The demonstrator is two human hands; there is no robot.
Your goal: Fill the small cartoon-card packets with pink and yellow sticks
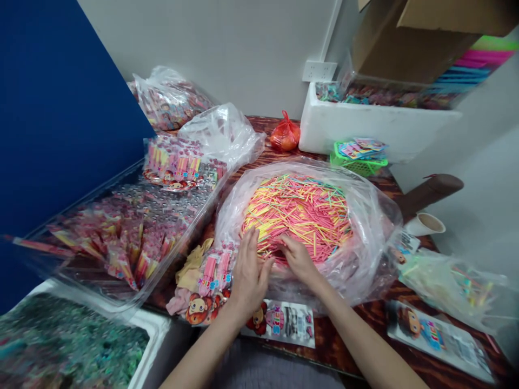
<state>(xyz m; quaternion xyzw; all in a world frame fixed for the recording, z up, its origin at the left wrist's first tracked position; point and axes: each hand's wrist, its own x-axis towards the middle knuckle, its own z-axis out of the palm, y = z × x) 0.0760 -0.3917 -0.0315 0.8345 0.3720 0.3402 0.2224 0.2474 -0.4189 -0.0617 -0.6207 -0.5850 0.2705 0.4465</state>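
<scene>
A clear plastic bag (pixel 367 237) lies spread open on the table, filled with a heap of thin coloured sticks (pixel 300 216), mostly pink and yellow. At its near left edge my left hand (pixel 250 273) is open, fingers stretched out and thumb apart. My right hand (pixel 299 260) reaches over the near rim, its fingers bent together at the pink sticks; what they pinch, if anything, is hidden. Printed packets of pink sticks (pixel 214 278) lie just left of my left hand. Below my hands is a flat silver "Stick" pouch (pixel 287 324).
On the left stands a clear tray (pixel 190 237) of filled packets; a white foam box (pixel 156 340) is below it. Behind are a red bag (pixel 285 135), a green basket (pixel 359 162) and a larger foam box (pixel 365 127). A paper cup (pixel 425 224) stands at right.
</scene>
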